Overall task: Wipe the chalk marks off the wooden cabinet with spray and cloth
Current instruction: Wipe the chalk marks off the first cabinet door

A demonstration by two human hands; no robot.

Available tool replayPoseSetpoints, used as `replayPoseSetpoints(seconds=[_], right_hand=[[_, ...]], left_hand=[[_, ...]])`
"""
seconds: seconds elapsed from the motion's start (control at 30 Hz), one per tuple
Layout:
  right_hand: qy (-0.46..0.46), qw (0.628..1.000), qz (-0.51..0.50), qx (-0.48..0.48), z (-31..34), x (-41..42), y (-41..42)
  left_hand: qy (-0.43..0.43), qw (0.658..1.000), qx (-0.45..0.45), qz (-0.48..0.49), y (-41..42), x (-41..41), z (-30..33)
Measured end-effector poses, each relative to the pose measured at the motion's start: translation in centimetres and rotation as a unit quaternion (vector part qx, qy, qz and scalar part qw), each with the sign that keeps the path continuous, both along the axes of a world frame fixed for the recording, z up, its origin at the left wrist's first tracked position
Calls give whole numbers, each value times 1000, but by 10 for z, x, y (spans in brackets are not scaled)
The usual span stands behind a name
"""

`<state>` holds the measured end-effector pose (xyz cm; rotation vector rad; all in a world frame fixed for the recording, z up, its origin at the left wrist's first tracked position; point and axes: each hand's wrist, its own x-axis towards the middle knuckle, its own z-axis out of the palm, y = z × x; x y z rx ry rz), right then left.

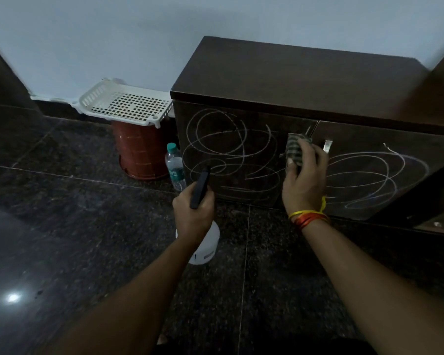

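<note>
**Cloth at the door seam, sprayer aimed at the left door**

Low dark wooden cabinet (305,80) against a pale wall, two doors. White chalk marks (228,149) loop across the left door; a second tangle of chalk scribbles (369,175) covers the right door. Both sets look whole, nothing smeared that I can make out, so I judge wiping has barely begun.

Left hand (194,213) grips the spray bottle (203,247), fingers curled round its neck under the black spray head (200,187). The head's long axis runs up and slightly right, nozzle end toward the lower part of the left door, close to it. White bottle body hangs below the hand, above the dark stone floor (62,226).

Right hand (304,175) holds a checked green cloth (296,147), fingers wrapped over it, pressing it against the cabinet front near the seam between the doors, just left of the metal handle (327,146). Red and yellow threads (309,217) at that wrist.

Key relation: left-door marks lie directly left of the cloth, right-door marks directly right and lower; cloth sits between them. The right hand is nearer both. A sideways sweep either way would meet chalk at once.

Beside the cabinet: clear water bottle (174,166), red-brown bucket (140,152) with a white plastic basket (126,103) on top.
</note>
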<state>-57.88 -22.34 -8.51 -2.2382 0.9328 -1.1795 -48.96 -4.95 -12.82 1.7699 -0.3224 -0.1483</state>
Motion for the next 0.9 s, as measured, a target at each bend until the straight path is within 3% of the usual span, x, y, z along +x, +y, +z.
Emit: replayPoseSetpoints(seconds=[0.33,0.7,0.9], right_hand=[[-41,983,-50,171,-43,-9,22],[-32,970,-105,215,-66,-27,3],[-8,968,-106,226,-77,-33,2]], left_hand=[[6,999,18,-50,-7,-21,-25],[-3,987,80,-136,-8,-45,-59],[26,991,110,-77,11,-39,-68]])
